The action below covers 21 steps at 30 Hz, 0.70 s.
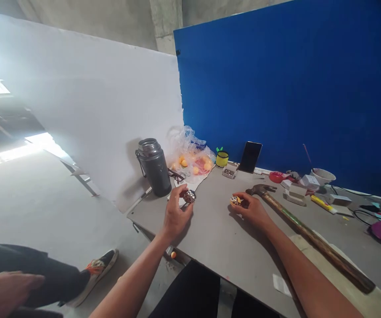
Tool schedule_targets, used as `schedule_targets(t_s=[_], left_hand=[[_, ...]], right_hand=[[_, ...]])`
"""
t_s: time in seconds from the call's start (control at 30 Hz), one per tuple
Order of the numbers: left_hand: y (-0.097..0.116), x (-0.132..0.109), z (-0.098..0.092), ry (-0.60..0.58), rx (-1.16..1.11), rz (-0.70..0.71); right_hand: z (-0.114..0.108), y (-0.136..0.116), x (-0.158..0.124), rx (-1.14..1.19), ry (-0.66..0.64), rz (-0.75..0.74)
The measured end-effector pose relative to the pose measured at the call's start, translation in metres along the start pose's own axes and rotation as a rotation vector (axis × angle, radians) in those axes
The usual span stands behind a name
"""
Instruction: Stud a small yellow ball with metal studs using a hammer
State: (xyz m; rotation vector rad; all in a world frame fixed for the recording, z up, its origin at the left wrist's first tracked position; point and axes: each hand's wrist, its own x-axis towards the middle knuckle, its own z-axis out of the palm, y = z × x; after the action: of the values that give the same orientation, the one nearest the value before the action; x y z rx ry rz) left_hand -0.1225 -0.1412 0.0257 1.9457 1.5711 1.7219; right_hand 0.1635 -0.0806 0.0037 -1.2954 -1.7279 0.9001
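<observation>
My left hand point(174, 217) is closed around a shiny silver ball with a bumpy, studded surface point(189, 196), held just above the grey table. Farther right, my right hand point(253, 211) pinches a small orange-yellow ball partly covered with silver studs point(235, 201). A small open box of shiny metal bits point(229, 172) sits beyond my right hand. Several orange balls lie in and around a clear plastic bag point(192, 152) at the back corner.
A dark thermos without its lid point(155, 170) stands left. A phone point(250, 157) leans against the blue panel beside a yellow holder point(222, 159). At right lie a hammer point(305, 229), a yellow cutter point(323, 204), small boxes and a bowl point(324, 176). Another person's leg and hand point(9, 287) show lower left.
</observation>
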Motion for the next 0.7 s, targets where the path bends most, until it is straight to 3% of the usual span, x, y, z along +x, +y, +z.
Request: schedule_targets(t_s=[0.3,0.57,0.7], left_hand=[[-0.009,0.008,-0.007,-0.012,0.088,-0.136],[-0.034,0.012,-0.02,-0.105,0.224,-0.224],[-0.042,0.014,-0.025,-0.16,0.329,-0.199]], right_hand=[[-0.003,-0.006,-0.001,-0.028,-0.039,0.024],[-0.002,-0.005,0.0,-0.059,-0.043,-0.009],[-0.002,-0.004,0.0,-0.107,-0.038,-0.037]])
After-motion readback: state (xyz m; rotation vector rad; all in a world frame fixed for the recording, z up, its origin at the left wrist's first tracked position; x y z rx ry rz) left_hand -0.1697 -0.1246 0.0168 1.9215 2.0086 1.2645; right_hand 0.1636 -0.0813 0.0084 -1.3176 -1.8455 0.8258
